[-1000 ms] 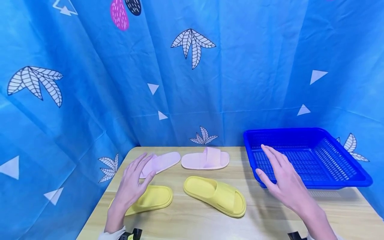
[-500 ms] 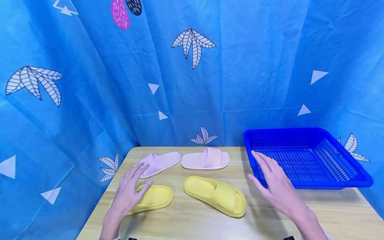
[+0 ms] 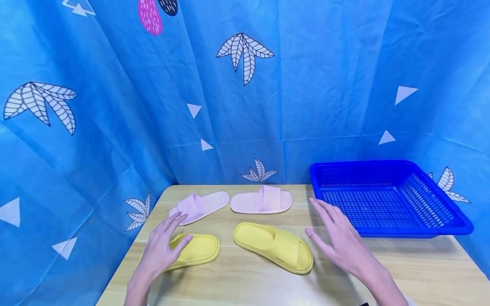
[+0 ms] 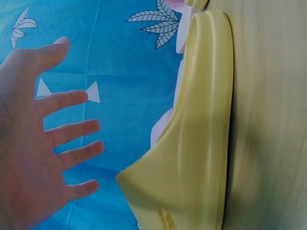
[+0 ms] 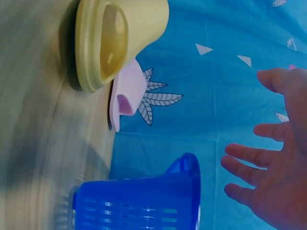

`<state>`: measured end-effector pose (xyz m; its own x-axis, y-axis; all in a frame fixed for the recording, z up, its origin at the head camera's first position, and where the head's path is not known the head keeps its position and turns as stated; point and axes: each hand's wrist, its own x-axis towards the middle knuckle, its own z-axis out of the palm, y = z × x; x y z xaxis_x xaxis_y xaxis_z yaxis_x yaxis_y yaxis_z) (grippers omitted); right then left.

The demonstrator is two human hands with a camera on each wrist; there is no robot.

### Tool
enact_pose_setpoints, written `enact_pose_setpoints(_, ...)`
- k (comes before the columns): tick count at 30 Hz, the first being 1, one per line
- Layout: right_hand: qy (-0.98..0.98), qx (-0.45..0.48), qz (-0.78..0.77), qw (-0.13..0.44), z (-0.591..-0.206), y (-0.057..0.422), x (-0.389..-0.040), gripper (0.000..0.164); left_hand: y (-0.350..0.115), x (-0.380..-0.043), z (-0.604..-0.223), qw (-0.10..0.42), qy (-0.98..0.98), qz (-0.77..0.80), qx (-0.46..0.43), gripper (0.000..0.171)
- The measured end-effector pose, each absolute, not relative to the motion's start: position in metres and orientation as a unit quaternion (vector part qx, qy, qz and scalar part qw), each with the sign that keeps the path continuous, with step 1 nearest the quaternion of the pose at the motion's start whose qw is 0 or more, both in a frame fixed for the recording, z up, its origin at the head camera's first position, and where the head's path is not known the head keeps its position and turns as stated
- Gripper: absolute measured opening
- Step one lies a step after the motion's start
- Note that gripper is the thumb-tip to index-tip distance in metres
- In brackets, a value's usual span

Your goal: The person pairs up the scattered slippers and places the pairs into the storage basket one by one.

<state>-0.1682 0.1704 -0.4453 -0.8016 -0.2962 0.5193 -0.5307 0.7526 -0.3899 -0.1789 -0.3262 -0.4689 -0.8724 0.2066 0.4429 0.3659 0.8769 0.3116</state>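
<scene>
My left hand (image 3: 158, 250) hovers over the left yellow slide sandal (image 3: 199, 250), fingers extended and holding nothing. That sandal's strap end is partly hidden beneath the hand in the head view; in the left wrist view its side (image 4: 204, 120) stands apart from my spread fingers (image 4: 72, 132). Between the right yellow slide sandal (image 3: 275, 247) and the blue basket (image 3: 386, 231), my right hand (image 3: 340, 242) is held up, likewise with nothing in it. Two pink slippers lie behind: the left pink slipper (image 3: 210, 203) angled, the right pink slipper (image 3: 246, 203) lying sideways.
All four-sided and perforated, the basket's body (image 5: 139, 203) stands at the table's right rear, its near side overhanging its shadow. Wood-grain tabletop (image 3: 245, 284) spreads under everything. A blue patterned curtain (image 3: 306, 93) hangs right behind the table's back edge.
My right hand has drifted left, away from over the basket toward the right yellow sandal. My left hand has shifted slightly down and left, uncovering more of the left pink slipper. The footwear stays put.
</scene>
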Motion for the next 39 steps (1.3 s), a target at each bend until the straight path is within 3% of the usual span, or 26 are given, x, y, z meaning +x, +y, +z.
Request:
enact_pose_setpoints(16, -0.912, 0.245, 0.258, 0.204, -0.454, 0.158, -0.165, 0.084, -0.341, -0.175, -0.48, 0.203, -0.953, -0.169, -0.148, 0.07)
enact_pose_setpoints(39, -0.922, 0.262, 0.241, 0.15, -0.473, 0.132, -0.159, 0.092, -0.359, -0.167, -0.499, 0.125, -0.973, -0.156, -0.116, 0.085)
